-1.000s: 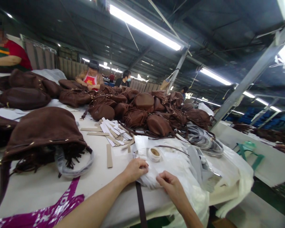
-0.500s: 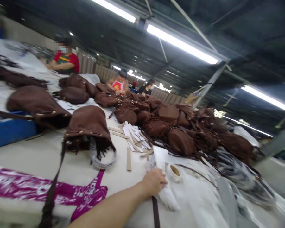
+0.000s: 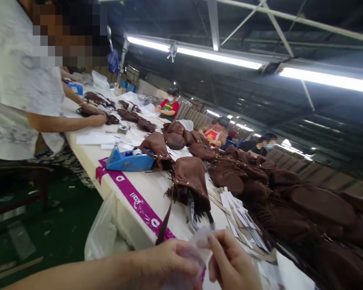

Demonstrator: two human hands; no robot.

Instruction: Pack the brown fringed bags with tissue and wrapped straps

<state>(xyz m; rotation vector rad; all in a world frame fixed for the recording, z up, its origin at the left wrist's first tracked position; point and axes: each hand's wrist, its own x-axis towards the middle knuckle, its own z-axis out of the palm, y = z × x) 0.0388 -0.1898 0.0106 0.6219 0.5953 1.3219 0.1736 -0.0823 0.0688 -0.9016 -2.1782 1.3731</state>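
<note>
My left hand point(image 3: 169, 259) and my right hand point(image 3: 234, 262) are close together at the bottom of the view. Between them is a thin, translucent white sheet point(image 3: 203, 237), pinched by the fingers of both. Whether it is tissue paper or plastic I cannot tell. Just beyond my hands a brown drawstring bag point(image 3: 191, 177) lies on the table point(image 3: 130, 219), its fringe and strap toward me. Clear wrapping shows at the bag's opening. White and tan card strips point(image 3: 236, 207) lie beside it, to the right.
A blue tape dispenser point(image 3: 130, 160) stands near the table's left edge, by another brown bag point(image 3: 157, 147). Brown bags point(image 3: 314, 205) are heaped along the right. A co-worker in a pale patterned top point(image 3: 24, 88) works at the left; other people sit across the table.
The view has swung left, bringing the near co-worker and tape dispenser into sight. One hand was at the white sheets beside a tape roll; now both hands hold a thin sheet.
</note>
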